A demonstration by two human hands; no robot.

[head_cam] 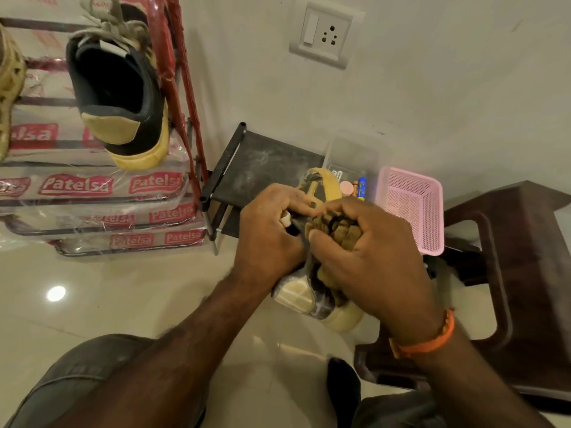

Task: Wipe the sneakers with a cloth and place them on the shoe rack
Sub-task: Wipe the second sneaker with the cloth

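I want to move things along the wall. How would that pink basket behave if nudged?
The pink basket looks like thin perforated plastic, so probably light and easy to slide. It appears empty, so a high push might tip it. Its mesh walls would likely flex.

A home corner: tiled floor (pixel 123 288), wall socket (pixel 324 34), shoe rack (pixel 182 88), plastic stool (pixel 509 257).

Shoe rack to the left, low stand and stool to the right

One sneaker (pixel 120 97) sits on the shoe rack (pixel 185 97) at left. Right of the rack stands a low stand (pixel 265 162); a basket (pixel 414 205) lies right of it, and a stool (pixel 509 273) stands further right, against the wall (pixel 448 88).
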